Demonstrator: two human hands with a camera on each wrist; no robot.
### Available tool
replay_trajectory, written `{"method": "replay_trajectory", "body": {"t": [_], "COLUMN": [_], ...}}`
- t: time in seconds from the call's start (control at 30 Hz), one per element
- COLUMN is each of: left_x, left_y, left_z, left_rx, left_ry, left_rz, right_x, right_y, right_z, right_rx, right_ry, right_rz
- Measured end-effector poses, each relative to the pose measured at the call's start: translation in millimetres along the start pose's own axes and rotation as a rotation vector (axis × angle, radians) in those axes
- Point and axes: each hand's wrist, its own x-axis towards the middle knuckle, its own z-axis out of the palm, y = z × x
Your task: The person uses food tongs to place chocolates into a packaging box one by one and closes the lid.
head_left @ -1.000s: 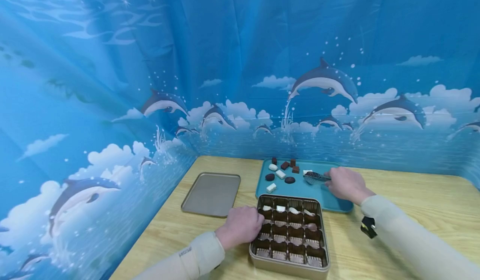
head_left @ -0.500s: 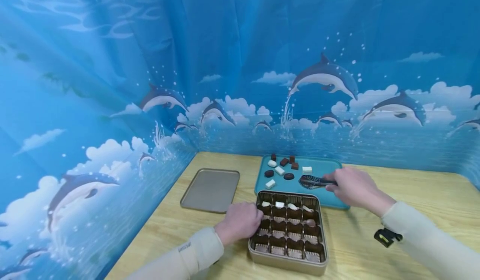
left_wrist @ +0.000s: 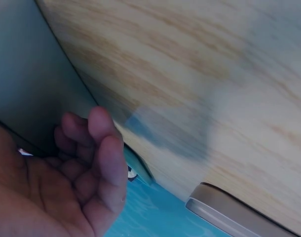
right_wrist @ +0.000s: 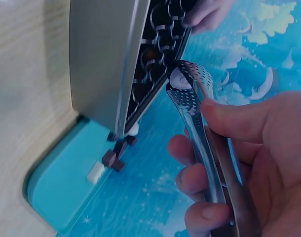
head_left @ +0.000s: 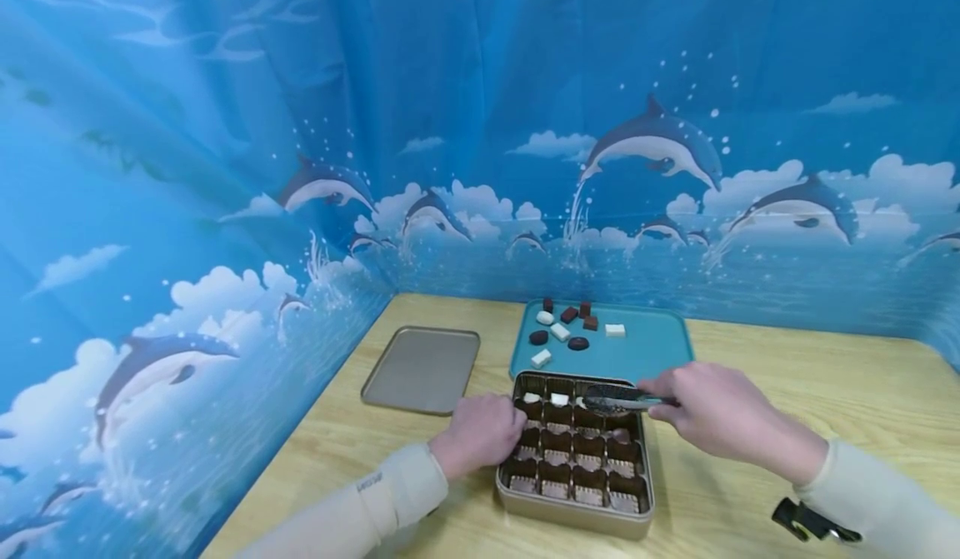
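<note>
A brown metal tin (head_left: 573, 526) with a divided dark plastic insert stands near the front of the table. Its far row holds white chocolates (head_left: 558, 399), and a brown one (head_left: 619, 436) sits in the row nearer me at the right. At the tin's left rim, my left hand (head_left: 482, 430) holds on with curled fingers. My right hand (head_left: 723, 409) grips perforated metal tongs (head_left: 615, 399), their heads over the far right compartments. In the right wrist view, a pale piece (right_wrist: 180, 78) shows between the heads; I cannot tell whether they pinch it.
Behind the tin lies a teal tray (head_left: 660, 351) bearing several white and dark chocolates (head_left: 578, 343). A flat brown metal lid (head_left: 420, 371) rests at the back left. A dolphin-print curtain (head_left: 480, 126) closes off the table's back and left side.
The tongs have come from beside a white chocolate on the tray toward me, to above the tin. That chocolate is still on the tray. My left hand has stayed at the rim.
</note>
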Motion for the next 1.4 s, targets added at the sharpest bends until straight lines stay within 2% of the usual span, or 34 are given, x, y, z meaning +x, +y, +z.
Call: {"method": "replay_trajectory", "body": {"t": [0.17,0.33,0.47,0.7,0.97,1.17,1.4], "left_x": [2.1,3.3,3.4,1.7,-1.7,-2.3,-2.7], "left_y": [-0.7,-1.1,-2.3,-2.9,0.3,2.1,2.9], "left_z": [-2.6,-3.5,-4.0,-3.2,-0.2,0.8,-0.1], "left_rx": [0.008,0.016,0.008,0.011,0.015,0.024,0.027], "left_ry": [-0.002,0.018,0.008,-0.005,0.022,0.027,0.029], "left_rz": [-0.017,-0.023,-0.027,-0.009,-0.006,-0.019,-0.018], "right_x": [0.4,4.8,12.7,38.8,73.8,96.4,113.4], "right_y": [-9,-9,-3,18,41,47,51], "right_z": [4,4,5,12,34,45,54], "right_rx": [0.023,0.04,0.032,-0.001,-0.006,-0.02,-0.037], "right_ry": [-0.021,0.021,0.055,0.083,0.038,-0.013,-0.026], "right_rz": [0.01,0.011,-0.006,0.02,0.069,0.118,0.15]}}
